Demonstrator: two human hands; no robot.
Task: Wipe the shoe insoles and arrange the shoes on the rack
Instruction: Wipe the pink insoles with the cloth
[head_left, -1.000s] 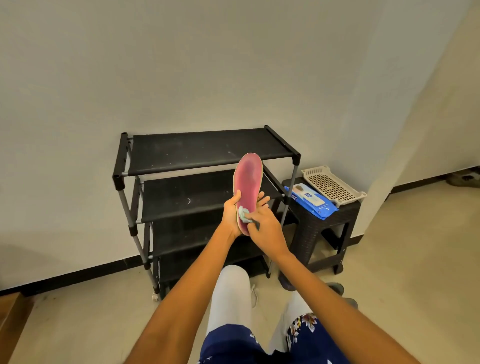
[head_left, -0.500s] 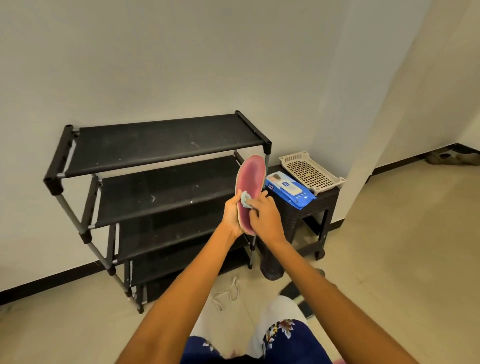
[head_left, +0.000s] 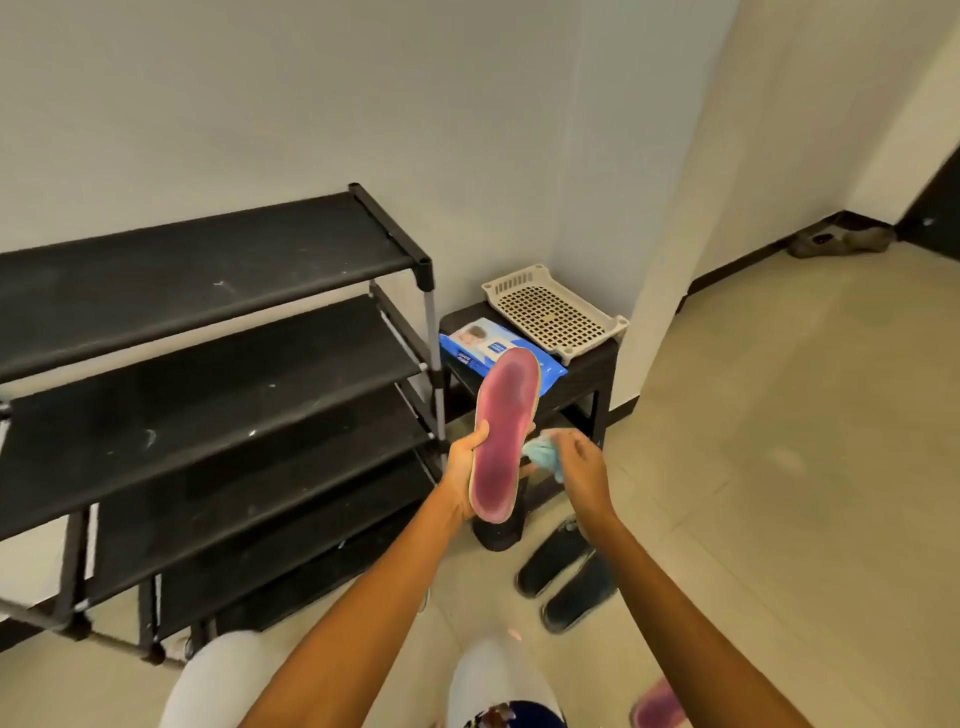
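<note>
Head view: left hand (head_left: 464, 470) grips the pink insole (head_left: 503, 434) upright by its lower half, in front of the black stool (head_left: 592, 370). Right hand (head_left: 579, 470) pinches a crumpled wipe (head_left: 543, 456) just beside the insole.

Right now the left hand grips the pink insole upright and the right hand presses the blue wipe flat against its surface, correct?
Not quite. The head view shows the left hand gripping the pink insole upright, but the right hand holds the blue wipe off to the insole's right side, not pressed flat against its surface.
</note>
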